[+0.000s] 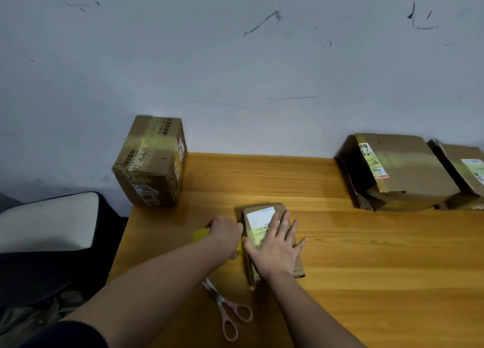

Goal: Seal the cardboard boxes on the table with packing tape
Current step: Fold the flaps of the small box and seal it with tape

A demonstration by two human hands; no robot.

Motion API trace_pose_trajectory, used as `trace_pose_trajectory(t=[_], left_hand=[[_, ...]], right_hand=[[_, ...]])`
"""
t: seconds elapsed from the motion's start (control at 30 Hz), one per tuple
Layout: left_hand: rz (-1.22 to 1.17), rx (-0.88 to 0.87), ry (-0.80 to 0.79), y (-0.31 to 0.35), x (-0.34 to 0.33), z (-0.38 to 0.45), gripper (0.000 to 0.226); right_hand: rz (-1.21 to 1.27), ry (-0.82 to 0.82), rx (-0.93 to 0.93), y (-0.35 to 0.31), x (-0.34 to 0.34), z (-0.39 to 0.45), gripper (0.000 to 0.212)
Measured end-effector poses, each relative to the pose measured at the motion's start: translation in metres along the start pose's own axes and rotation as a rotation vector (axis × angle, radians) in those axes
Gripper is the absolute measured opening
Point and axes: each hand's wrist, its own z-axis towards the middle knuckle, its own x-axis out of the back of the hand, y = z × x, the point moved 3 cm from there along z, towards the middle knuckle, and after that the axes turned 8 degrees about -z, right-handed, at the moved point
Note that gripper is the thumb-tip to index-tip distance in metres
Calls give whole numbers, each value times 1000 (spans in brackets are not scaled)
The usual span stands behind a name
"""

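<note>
A small flat box (272,243) lies near the front middle of the bench (366,256), with a white label (259,222) on its top; the right hand (275,245) lies flat on it with fingers spread and straight, pressing it down and gripping nothing; the left hand (225,233) sits just beside the box's left edge, fingers curled round a yellow tape roll (200,234), though how much of the roll it covers is hard to tell; a pair of pink scissors (229,313) lies on the bench nearer the person, close to the box but apart from it; a taller box (150,161), which looks taped already, stands at the back left corner against the wall, and two crumpled boxes (408,172) sit at the back right, well apart from the work

The step in hand looks like starting a strip across the small box; to do it well, the flat hand should keep the flaps pressed shut so the seam does not gape, the tape's free end should be stuck down on the side wall first, then drawn taut over the top along the seam, smoothed as it goes, and cut with the scissors only once it wraps onto the far side
</note>
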Motion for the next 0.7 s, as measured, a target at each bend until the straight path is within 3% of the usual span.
trace_pose_trajectory(t=[0.17,0.33,0.6,0.7], left_hand=[[51,-37,-18,-6,-1,3,53],[342,-14,-122,-23,-23,-2,47],[162,42,-96,-29,-28,-9,66],[146,37,-70,-23,-26,-10,88]], right_hand=[[23,-7,0,-2,3,-1,102],[26,-8,-9,-4,4,0,101],[43,20,-49,-6,1,2,107],[62,37,-60,-5,6,2,104]])
